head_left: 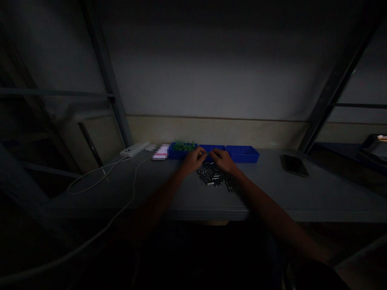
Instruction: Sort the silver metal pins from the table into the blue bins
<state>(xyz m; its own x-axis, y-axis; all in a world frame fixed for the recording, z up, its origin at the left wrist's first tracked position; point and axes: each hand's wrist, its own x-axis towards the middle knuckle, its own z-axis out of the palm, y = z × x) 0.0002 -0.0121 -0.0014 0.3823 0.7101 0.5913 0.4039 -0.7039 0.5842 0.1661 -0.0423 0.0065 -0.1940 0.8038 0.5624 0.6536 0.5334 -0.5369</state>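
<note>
My left hand (pixel 195 159) and my right hand (pixel 222 158) meet just above the pile, in front of the middle blue bin (pixel 213 148). Both have their fingers pinched together, nearly touching each other. Something small seems to be between the fingertips, but the dim light hides what it is. Beneath them a heap of small dark and shiny metal-looking pieces (pixel 211 177) lies on the grey table. Green pieces (pixel 184 146) fill the left blue bin (pixel 174 154), beside my left hand. To the right of my right hand stands a third blue bin (pixel 243 156).
A white power strip (pixel 135 149) with white cables (pixel 134 185) lies at the left, its cable running over the table's front edge. Near the left bin is a pixelated pink-white item (pixel 161 152). A dark phone (pixel 294 165) lies at the right. Metal posts (pixel 329 92) flank the table.
</note>
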